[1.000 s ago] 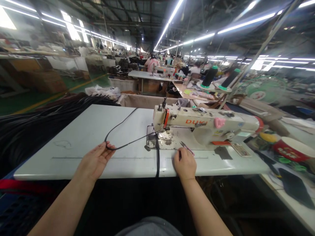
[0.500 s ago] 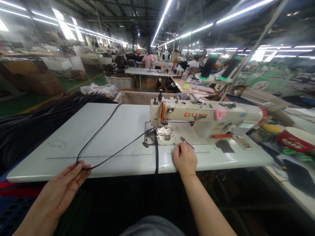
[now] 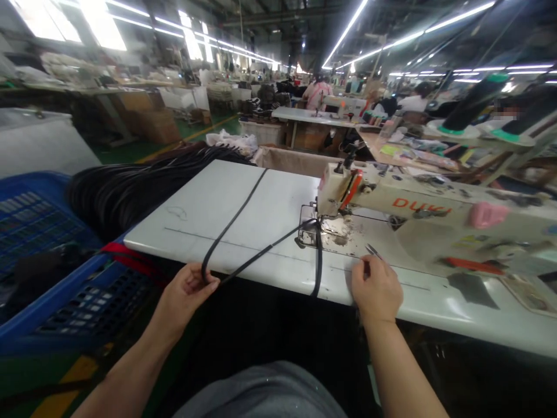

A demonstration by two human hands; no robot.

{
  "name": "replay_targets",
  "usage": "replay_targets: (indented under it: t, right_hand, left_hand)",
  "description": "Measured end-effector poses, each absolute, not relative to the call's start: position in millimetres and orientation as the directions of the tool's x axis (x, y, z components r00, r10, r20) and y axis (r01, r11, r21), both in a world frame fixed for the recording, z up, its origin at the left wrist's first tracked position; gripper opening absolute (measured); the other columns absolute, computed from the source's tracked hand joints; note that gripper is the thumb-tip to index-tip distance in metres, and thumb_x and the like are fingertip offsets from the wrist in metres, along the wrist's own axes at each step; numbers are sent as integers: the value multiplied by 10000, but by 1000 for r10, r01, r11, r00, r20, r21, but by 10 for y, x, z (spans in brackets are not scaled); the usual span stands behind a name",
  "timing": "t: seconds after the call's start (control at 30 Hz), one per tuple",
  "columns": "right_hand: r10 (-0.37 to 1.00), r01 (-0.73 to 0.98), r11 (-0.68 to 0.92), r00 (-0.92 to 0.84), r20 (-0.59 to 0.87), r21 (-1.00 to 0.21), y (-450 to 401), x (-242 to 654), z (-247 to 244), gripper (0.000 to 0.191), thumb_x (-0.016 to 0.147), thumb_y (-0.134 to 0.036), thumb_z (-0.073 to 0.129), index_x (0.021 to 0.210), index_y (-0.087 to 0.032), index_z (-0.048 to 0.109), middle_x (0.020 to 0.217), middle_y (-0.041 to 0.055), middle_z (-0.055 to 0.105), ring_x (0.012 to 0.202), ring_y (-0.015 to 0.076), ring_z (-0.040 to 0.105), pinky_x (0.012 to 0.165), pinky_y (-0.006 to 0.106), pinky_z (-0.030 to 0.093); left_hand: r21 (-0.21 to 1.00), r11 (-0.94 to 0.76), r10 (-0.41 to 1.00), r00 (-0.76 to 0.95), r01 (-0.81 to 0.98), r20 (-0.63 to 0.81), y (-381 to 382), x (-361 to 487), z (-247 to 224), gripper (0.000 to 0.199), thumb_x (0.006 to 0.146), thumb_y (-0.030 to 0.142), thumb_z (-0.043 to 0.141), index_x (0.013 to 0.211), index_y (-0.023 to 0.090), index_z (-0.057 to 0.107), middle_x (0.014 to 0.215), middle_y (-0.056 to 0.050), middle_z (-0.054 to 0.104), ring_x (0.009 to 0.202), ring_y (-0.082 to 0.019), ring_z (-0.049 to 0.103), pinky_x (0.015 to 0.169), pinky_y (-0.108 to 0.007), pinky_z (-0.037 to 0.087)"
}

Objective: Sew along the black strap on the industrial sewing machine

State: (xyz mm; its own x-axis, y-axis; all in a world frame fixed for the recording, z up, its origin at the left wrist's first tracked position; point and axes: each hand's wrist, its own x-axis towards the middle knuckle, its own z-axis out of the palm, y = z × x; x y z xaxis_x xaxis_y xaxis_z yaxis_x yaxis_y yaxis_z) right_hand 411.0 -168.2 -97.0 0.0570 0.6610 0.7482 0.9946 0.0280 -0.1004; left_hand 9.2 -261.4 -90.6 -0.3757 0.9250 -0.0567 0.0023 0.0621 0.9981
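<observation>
A narrow black strap point(image 3: 237, 219) crosses the white sewing table, bends at my left hand point(image 3: 185, 293) and runs back to the presser foot of the sewing machine point(image 3: 343, 188). My left hand pinches the strap at its bend, just off the table's front edge. Another length of strap point(image 3: 319, 261) goes from the presser foot over the front edge. My right hand point(image 3: 378, 290) rests on the edge to the right of it, fingers curled. Small snips point(image 3: 373, 251) show just beyond its knuckles; whether the fingers hold them is hidden.
A blue crate point(image 3: 82, 302) stands left of the table point(image 3: 195, 197), with a heap of black straps point(image 3: 165, 180) behind. A grey patch point(image 3: 472, 290) lies below the machine arm. Thread cones point(image 3: 472, 104) stand at the back right. Other people sit at work farther away.
The view has swung left, bringing the blue crate into sight. My left hand has drawn in towards the machine and off the table edge, still pinching the strap. My right hand stays near the snips.
</observation>
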Motion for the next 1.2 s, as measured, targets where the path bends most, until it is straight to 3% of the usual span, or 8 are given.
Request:
replay_targets:
  t: [0.2,0.47,0.67,0.87,0.97,1.07,1.13,1.2]
  right_hand:
    - [667,993,48,48,744,-108,-1660,4133,-991,162,904,-226,561,948,-175,708,796,104,706,740,273,619,652,343,396]
    - [661,991,87,19,750,-101,-1604,4394,-954,248,900,-277,597,973,-125,779,912,167,693,891,326,629,810,426,483]
    - [766,997,18,34,642,-74,-1638,4713,-995,372,957,-401,573,1081,-120,783,945,181,716,839,320,604,789,433,472]
    - [811,995,63,-94,578,74,-1651,4720,-962,321,968,-266,502,1017,-102,774,839,177,698,767,296,584,728,394,450]
    - [835,996,-1,-50,547,94,-1714,4605,-873,325,943,-219,467,965,-93,765,808,185,692,740,300,578,700,397,436]
    - [850,990,-46,108,516,-132,-1848,4427,-759,332,927,-248,460,1011,-111,751,858,179,703,763,297,602,716,406,454]
    - [869,907,-55,250,428,-417,-1977,4275,-693,301,898,-293,486,1005,-147,728,836,141,697,769,289,615,733,411,474]
    - [904,673,-100,368,215,-733,-2134,4100,-654,248,867,-343,531,963,-178,689,717,67,665,674,252,604,693,391,489]
  left_hand:
    - [996,65,968,-248,61,-48,-2745,157,-819,383,697,319,885,947,199,622,836,-3,689,808,-166,680,781,-279,553]
    - [988,153,975,-170,30,-146,-2993,75,-824,264,899,428,747,1011,212,645,859,-24,707,836,-157,631,774,-246,484]
    - [975,211,972,-116,63,-203,-3121,-5,-816,300,873,434,780,1015,214,634,883,-44,724,867,-185,652,807,-276,505]
    - [961,243,970,-1,133,-245,-3119,30,-771,289,874,464,746,928,201,639,794,-35,711,791,-192,688,782,-295,537]
    - [949,277,955,65,150,-289,-3070,121,-785,276,837,432,763,923,189,665,800,-10,682,724,-172,695,725,-279,547]
    - [925,314,931,120,212,-344,-3015,222,-786,313,812,416,761,991,163,716,874,-19,697,667,-151,688,664,-272,551]
    - [912,329,918,143,246,-370,-2990,278,-779,380,801,420,759,1069,151,739,968,-50,727,661,-147,685,639,-277,559]
    - [898,350,902,164,268,-400,-2983,321,-780,454,785,421,767,1149,151,744,1057,-78,741,638,-140,671,600,-280,558]
